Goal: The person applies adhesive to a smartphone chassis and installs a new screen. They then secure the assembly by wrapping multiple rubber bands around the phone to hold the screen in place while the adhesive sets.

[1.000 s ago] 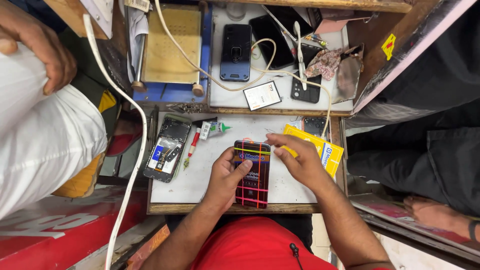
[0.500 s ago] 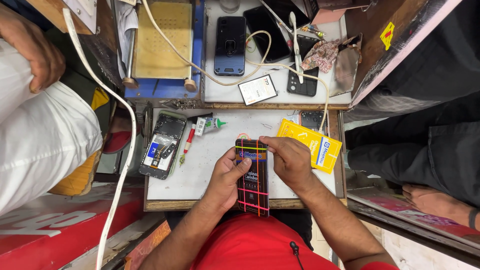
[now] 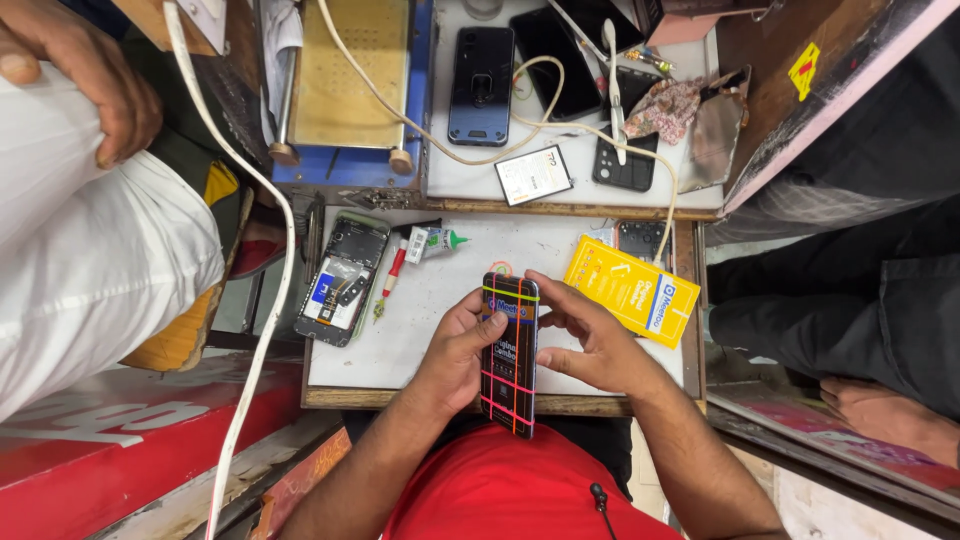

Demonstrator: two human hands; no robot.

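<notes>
A dark phone-sized slab with a coloured grid of lines on its face (image 3: 508, 385) is held over the near edge of a small white work board (image 3: 430, 310). My left hand (image 3: 455, 355) grips its left side, thumb on the upper face. My right hand (image 3: 590, 340) holds its right side, fingers curled over the top right corner. A yellow flat packet (image 3: 632, 290) lies on the board just right of my right hand.
An opened phone with its insides showing (image 3: 342, 278), a red-handled tool (image 3: 390, 282) and a small green-tipped glue tube (image 3: 432, 241) lie on the board's left. Further back sit several phones, a white cable (image 3: 470, 150) and a blue-framed machine (image 3: 345, 75). Another person in white stands left; dark-trousered legs sit right.
My right hand has left the yellow packet and come onto the slab's right side. Both hands have drawn the slab slightly nearer to me.
</notes>
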